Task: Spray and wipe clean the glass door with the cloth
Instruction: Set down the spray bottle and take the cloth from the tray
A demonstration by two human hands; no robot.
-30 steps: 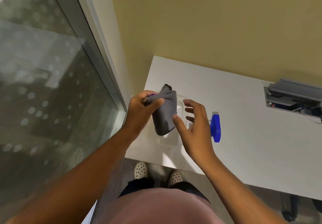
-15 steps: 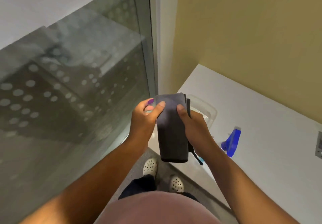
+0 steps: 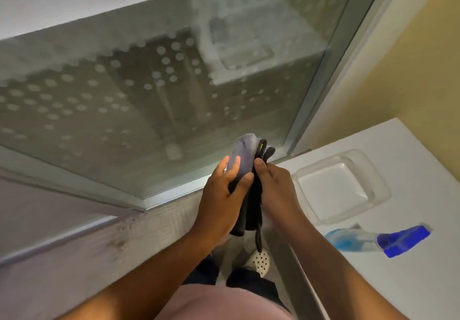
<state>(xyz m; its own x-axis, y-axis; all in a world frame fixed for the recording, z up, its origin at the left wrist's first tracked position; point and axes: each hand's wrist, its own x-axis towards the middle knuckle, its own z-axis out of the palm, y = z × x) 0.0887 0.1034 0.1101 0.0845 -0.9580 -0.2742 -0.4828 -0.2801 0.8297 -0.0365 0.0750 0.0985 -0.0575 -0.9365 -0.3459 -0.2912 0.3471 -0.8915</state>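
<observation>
A folded grey cloth (image 3: 245,155) stands upright between both hands in front of the glass door (image 3: 139,100), low near its metal frame. My left hand (image 3: 224,195) grips the cloth from the left with thumb and fingers wrapped on it. My right hand (image 3: 276,188) pinches its dark right edge. The door glass carries a pattern of frosted dots and looks hazy. A spray bottle (image 3: 378,241) with blue liquid and a blue head lies on its side on the white table (image 3: 398,282), right of my right forearm.
A clear plastic tray (image 3: 373,170) sits on the table beside the door frame (image 3: 331,76). A yellow wall (image 3: 410,58) rises behind the table. Wood-look floor and my white perforated shoes (image 3: 260,261) show below my hands.
The view has swung left from the table toward the glass door. Both hands have lifted the cloth off the tray area and now hold it upright before the glass.
</observation>
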